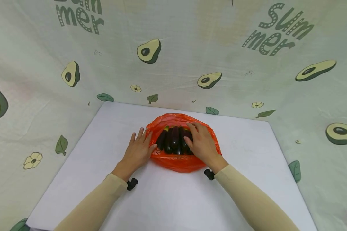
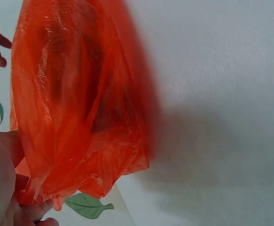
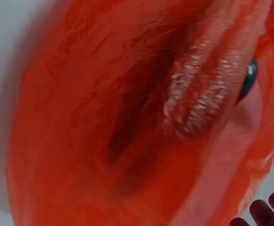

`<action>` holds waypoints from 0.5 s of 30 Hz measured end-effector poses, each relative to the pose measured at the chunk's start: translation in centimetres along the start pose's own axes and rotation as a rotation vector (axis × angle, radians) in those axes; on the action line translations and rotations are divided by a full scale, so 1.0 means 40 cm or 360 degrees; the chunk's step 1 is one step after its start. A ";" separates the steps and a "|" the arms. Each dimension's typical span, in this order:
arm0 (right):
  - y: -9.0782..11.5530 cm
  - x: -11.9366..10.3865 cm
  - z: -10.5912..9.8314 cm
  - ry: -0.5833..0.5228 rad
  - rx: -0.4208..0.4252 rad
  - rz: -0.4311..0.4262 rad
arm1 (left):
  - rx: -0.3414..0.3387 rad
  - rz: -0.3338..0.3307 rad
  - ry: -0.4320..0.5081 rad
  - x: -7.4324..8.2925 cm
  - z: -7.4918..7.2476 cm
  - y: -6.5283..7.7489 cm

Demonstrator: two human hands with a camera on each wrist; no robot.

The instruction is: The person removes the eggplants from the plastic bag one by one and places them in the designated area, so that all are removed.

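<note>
A red plastic bag (image 1: 176, 164) lies with its mouth spread on the white table, and several dark purple eggplants (image 1: 174, 136) lie side by side inside it. My left hand (image 1: 138, 150) is at the bag's left rim, fingers extended and spread, its thumb reaching over the edge. In the left wrist view, the bag's crumpled side (image 2: 80, 155) touches that hand. Over the right side of the opening is my right hand (image 1: 202, 141), fingers and thumb apart above the eggplants. It covers the rightmost ones in part. Red film hides most of the eggplants in the right wrist view.
The white table (image 1: 243, 166) extends around the bag on all sides. Behind it and at both sides hangs a pale cloth (image 1: 173, 70) printed with avocados, leaves and lettering. A small black device (image 1: 132, 184) sits at the left wrist, another (image 1: 209, 174) at the right.
</note>
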State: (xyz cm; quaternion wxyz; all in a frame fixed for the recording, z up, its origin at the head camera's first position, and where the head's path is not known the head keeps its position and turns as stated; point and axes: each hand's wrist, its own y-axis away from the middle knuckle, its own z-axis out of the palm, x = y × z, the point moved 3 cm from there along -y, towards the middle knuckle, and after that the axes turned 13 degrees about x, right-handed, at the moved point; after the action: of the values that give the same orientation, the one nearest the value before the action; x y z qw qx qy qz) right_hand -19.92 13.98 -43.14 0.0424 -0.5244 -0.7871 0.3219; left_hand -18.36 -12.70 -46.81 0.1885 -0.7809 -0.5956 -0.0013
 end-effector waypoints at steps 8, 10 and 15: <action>-0.025 -0.002 0.081 0.0051 -0.0099 -0.0006 | 0.0007 -0.0008 0.0011 -0.005 0.005 0.004; -0.027 0.001 0.095 0.0051 -0.0107 -0.0008 | 0.0006 -0.0012 0.0027 -0.007 0.006 0.002; -0.028 0.008 0.122 0.0073 -0.0071 -0.0039 | 0.0000 -0.0009 0.0026 -0.009 0.013 -0.001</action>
State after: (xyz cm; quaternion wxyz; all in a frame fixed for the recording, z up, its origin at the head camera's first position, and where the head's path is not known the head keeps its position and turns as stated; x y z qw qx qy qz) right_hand -22.94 11.72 -46.44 0.0526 -0.5229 -0.7992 0.2916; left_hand -18.63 -12.88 -47.36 0.1933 -0.7792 -0.5962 -0.0081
